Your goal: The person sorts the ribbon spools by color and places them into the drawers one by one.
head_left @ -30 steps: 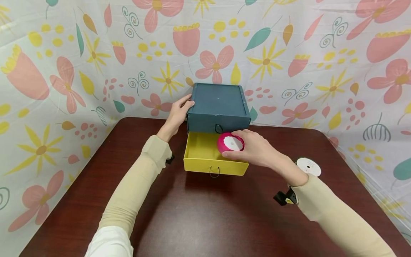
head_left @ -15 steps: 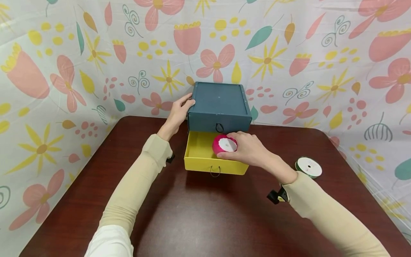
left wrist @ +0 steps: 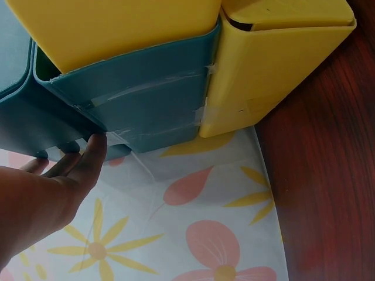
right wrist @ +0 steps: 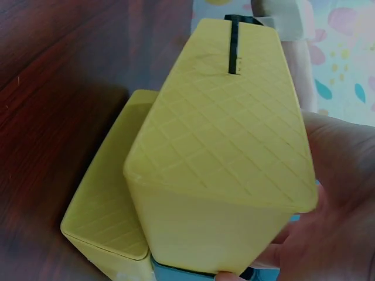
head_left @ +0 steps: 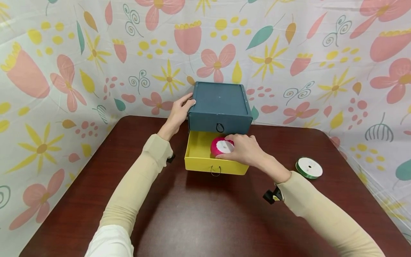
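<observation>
In the head view, a spool of bright pink ribbon [head_left: 214,147] with a white face sits inside the pulled-out yellow drawer [head_left: 199,165], toward its right. My right hand [head_left: 245,149] reaches over the drawer's right side and grips the spool between thumb and fingers. My left hand [head_left: 178,113] rests against the left side of the blue drawer box [head_left: 218,97], its thumb at the top edge. The left wrist view shows that hand's fingers [left wrist: 89,161] extended along the blue side. From the right wrist view, the yellow drawer front [right wrist: 225,129] hides the spool and part of my right hand [right wrist: 345,199].
A green ribbon spool [head_left: 309,167] with a white face lies on the dark wooden table [head_left: 199,214], to the right. Another yellow drawer front [right wrist: 111,199] sits below the pulled-out one. A flowered cloth [head_left: 128,46] hangs behind the table.
My right hand has moved left and slightly down with the pink ribbon spool, farther into the yellow drawer. The green spool now shows fully beside the forearm. My left hand stays put.
</observation>
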The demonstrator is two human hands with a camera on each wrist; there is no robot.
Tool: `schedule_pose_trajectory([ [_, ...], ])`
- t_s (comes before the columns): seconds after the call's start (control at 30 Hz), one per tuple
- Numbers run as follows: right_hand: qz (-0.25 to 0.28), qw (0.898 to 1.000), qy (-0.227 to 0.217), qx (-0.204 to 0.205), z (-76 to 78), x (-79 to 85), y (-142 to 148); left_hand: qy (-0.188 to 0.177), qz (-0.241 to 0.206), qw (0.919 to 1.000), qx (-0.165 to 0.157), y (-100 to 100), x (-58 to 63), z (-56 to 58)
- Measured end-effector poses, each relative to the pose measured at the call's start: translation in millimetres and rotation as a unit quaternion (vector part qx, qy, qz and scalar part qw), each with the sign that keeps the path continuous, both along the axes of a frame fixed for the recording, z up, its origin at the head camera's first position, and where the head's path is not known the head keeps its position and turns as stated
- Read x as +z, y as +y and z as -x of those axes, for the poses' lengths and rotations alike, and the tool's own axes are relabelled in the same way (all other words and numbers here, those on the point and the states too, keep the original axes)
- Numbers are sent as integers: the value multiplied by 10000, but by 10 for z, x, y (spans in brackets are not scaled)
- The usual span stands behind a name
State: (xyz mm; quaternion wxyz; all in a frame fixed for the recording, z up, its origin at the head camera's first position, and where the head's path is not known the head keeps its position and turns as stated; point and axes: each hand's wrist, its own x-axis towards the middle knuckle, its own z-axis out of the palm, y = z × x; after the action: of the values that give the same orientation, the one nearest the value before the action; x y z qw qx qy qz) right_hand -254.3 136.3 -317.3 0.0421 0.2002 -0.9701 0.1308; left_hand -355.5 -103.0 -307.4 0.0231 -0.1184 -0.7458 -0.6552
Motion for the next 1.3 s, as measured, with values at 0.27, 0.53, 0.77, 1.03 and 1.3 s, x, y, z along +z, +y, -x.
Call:
schedule_pose_trajectory([
  [0.27, 106, 9999, 28, 35, 14, -30, 22, -8, -41, 10000, -18, 19, -8, 4],
  [0.53, 515, 9983, 243, 107, -122, 31, 85, 2, -11, 10000, -3, -2, -11, 9],
  [0.77, 1313, 9819, 1184, 676, -414, 43, 33, 8, 6, 10000, 12, -14, -13, 13],
  [1.03, 2467, 9576, 592, 1362, -725, -94, -30, 45, 3, 10000, -35, -1, -10, 2],
  [1.3, 2437, 9462, -1814, 1110, -741, -389, -39, 22, 3, 10000, -10, -5, -7, 5],
])
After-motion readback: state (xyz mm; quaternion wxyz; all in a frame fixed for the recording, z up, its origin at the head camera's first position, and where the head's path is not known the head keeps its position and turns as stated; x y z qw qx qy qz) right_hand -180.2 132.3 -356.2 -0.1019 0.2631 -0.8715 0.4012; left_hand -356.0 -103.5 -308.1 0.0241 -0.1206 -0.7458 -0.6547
